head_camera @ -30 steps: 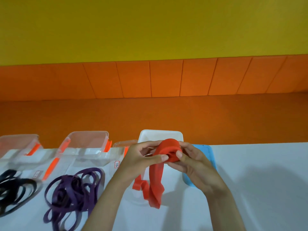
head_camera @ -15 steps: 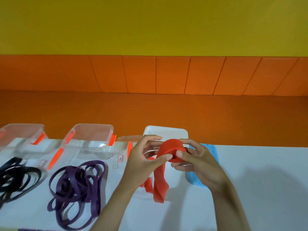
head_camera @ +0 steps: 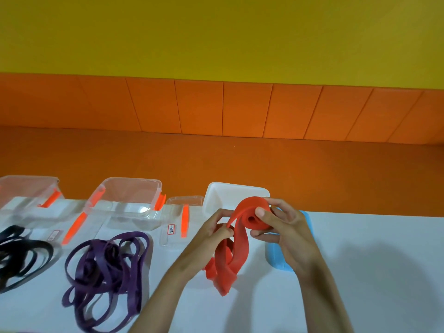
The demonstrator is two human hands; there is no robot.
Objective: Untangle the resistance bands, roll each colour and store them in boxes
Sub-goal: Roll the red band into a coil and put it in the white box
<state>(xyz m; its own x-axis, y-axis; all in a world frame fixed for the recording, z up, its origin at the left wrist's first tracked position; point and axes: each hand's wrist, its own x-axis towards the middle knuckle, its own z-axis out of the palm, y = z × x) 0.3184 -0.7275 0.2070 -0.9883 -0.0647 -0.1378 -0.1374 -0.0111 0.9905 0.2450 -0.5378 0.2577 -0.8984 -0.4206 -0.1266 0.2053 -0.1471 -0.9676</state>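
Red band [head_camera: 236, 246]: roll's open end is facing the camera, tail hanging down to the table [head_camera: 360, 272].
Right hand [head_camera: 286, 229]: pinching the roll.
Left hand [head_camera: 213, 233]: pinching the tail.

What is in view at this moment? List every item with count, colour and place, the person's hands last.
red band: one, red, centre, partly rolled, tail hanging to the table
purple bands: one loose pile, purple, left of centre on the table
black bands: one pile, black, far left, cut by the frame
clear boxes: three, clear with orange clips, along the far table edge
white box: one, white, behind the hands
blue lid: one, blue, under the right hand
table: one, white
left hand: feeding the band
right hand: gripping the roll
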